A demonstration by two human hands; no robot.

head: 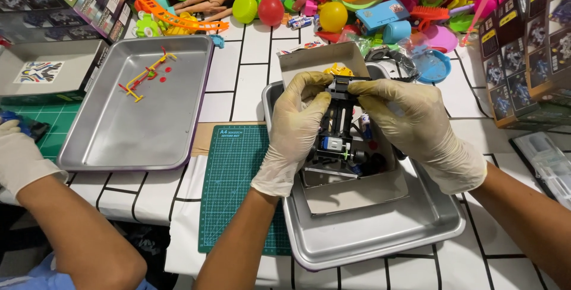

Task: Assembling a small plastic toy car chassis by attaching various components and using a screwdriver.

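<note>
Two gloved hands hold one small black toy car frame [338, 124] between them. The left hand [295, 129] grips its near side with the fingers curled around it, and the right hand [410, 124] pinches its top edge from the other side. The frame has a small blue and silver motor [334, 143] in its lower part and stands upright over an open grey cardboard box [351, 198]. This box lies inside one metal tray [380, 236], directly under both hands.

There are two metal trays in total. The second tray [113, 135] lies well to the left of the left hand and carries one yellow and red plastic part frame [146, 76] and some small red pieces. One green cutting mat [235, 177] lies just beside the left wrist, partly under the near tray.

A third gloved hand [18, 156], of another person, rests at the far left on the tabletop [250, 70]. Beyond both hands there is a heap of coloured plastic toys [333, 4], with several balls in it. Printed boxes [523, 58] stand to the right of the right hand, and one more open box [44, 73] lies far to the left. The fingers hide the upper part of the car frame.
</note>
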